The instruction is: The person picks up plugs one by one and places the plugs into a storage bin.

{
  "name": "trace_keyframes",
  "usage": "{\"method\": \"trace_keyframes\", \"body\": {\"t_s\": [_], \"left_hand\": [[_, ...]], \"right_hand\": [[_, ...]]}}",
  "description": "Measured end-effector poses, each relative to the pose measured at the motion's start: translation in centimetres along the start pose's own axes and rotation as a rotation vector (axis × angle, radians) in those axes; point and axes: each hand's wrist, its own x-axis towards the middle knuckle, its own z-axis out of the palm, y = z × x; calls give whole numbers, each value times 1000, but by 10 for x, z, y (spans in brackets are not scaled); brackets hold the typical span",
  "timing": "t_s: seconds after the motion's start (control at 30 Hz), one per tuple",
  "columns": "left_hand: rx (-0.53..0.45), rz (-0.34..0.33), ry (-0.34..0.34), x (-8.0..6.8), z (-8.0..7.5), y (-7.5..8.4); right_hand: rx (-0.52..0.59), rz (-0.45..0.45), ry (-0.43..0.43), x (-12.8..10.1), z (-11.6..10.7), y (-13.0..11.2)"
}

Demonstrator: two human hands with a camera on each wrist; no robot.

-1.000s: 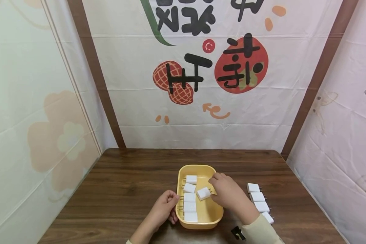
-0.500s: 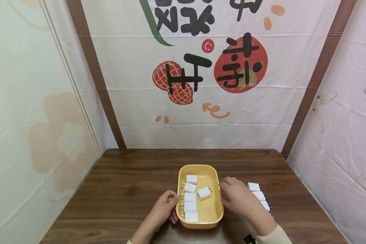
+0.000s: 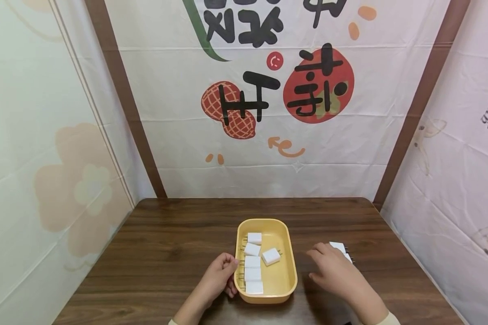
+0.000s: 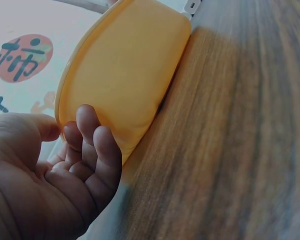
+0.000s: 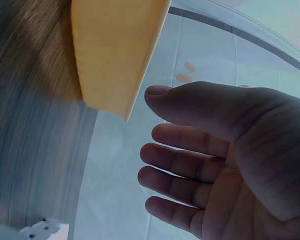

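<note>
A yellow plastic bin (image 3: 274, 282) stands on the table. Along its left side several white plug chargers (image 3: 252, 262) form a column, prongs pointing left. One more charger (image 3: 271, 256) lies tilted to their right, prongs toward the right wall. My left hand (image 3: 216, 277) pinches the bin's left rim between thumb and fingers, seen closely in the left wrist view. Right of the bin, my right hand (image 3: 336, 271) hovers with loosely bent fingers and holds nothing. It partly covers the white chargers (image 3: 337, 246) on the table; the right wrist view shows charger ends (image 5: 27, 232) at lower left.
The brown wood-grain table (image 3: 179, 234) reaches back to a white printed cloth (image 3: 179, 180). Cloth panels also hang at the left (image 3: 57, 253) and right (image 3: 451, 216).
My right hand, empty, has moved from over the bin, where it was beside the tilted charger, rightward to the chargers on the table. My left hand stays on the rim.
</note>
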Motion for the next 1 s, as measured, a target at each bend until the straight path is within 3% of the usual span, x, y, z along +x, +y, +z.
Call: {"method": "trace_keyframes", "body": {"t_s": [0.77, 1.0], "left_hand": [[3, -17, 16, -2, 2, 0], [11, -6, 19, -1, 0, 1]], "right_hand": [[53, 182, -224, -36, 3, 28], [45, 250, -238, -43, 2, 34]]}}
